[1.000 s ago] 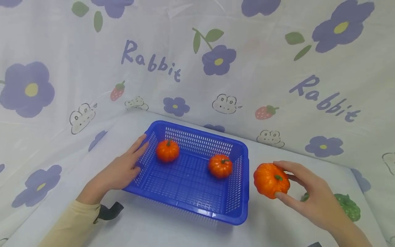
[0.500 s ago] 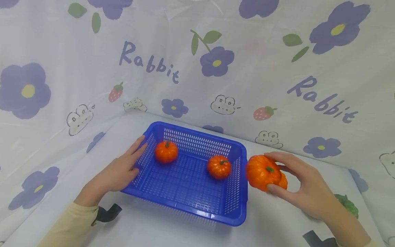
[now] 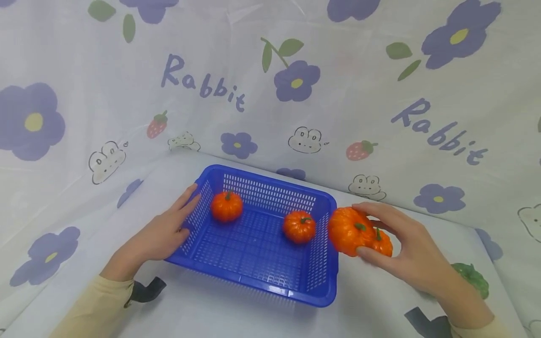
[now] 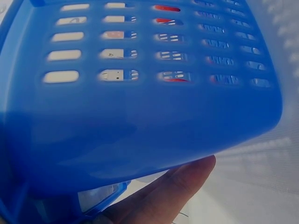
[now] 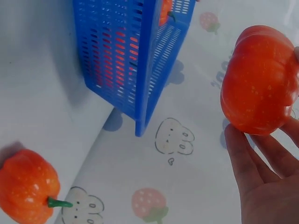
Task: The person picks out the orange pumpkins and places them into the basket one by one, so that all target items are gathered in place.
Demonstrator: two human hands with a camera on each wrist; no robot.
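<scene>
In the head view my right hand (image 3: 410,249) grips an orange toy pumpkin (image 3: 348,231) with a green stem, thumb at the front and fingers behind. This pumpkin (image 5: 259,81) is up off the table, by the right rim of a blue plastic basket (image 3: 236,280). My left hand (image 3: 162,234) rests along the basket's left side, its fingers stretched over the rim; a fingertip (image 4: 198,172) touches the outer wall in the left wrist view. Inside the basket sit two more orange pumpkins, one at the left (image 3: 227,206) and one at the right (image 3: 299,227).
Another orange pumpkin (image 3: 382,242) stands on the white table (image 3: 203,305) to the right of the basket, partly behind the held one. A green bumpy vegetable (image 3: 472,280) lies at the right, partly covered by my forearm. A printed curtain (image 3: 253,117) hangs behind the table.
My right hand has moved left and slightly up with the held pumpkin, to the basket's right rim. The pumpkin on the table behind it has come into view. My left hand stays on the basket.
</scene>
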